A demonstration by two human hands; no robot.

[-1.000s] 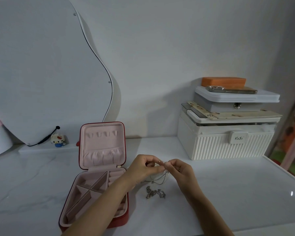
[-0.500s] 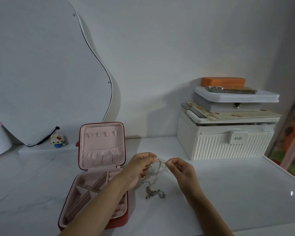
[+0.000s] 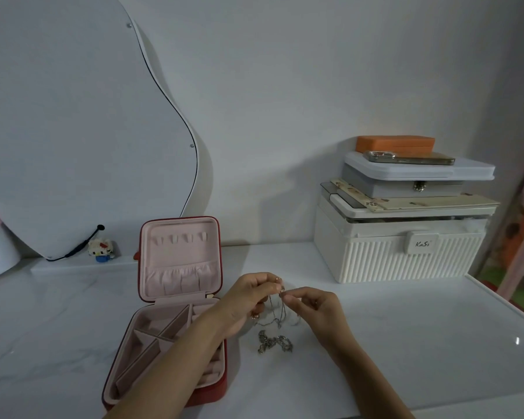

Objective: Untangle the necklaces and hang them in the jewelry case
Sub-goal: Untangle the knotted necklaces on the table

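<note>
- A curved mirror [image 3: 73,116] leaned on the wall at the table's [image 3: 406,343] far left.
- The open jewelry case [image 3: 176,297] lay near the front edge.
- The left hand [image 3: 248,300] and right hand [image 3: 318,306] pinched thin necklaces [image 3: 277,313] with curled fingers above a heaped chain [image 3: 274,343].
- A white storage box [image 3: 400,252] stood back right; bare marble lay before it.

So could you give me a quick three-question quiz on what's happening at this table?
1. True or false: the red jewelry case lies open.
2. What do the left hand and right hand pinch between them?
A. thin chains
B. the phone
C. the toy figure
3. Fill in: a chunkier chain lies on the ____ below the hands.

Key: 1 true; 2 A; 3 table.
</note>
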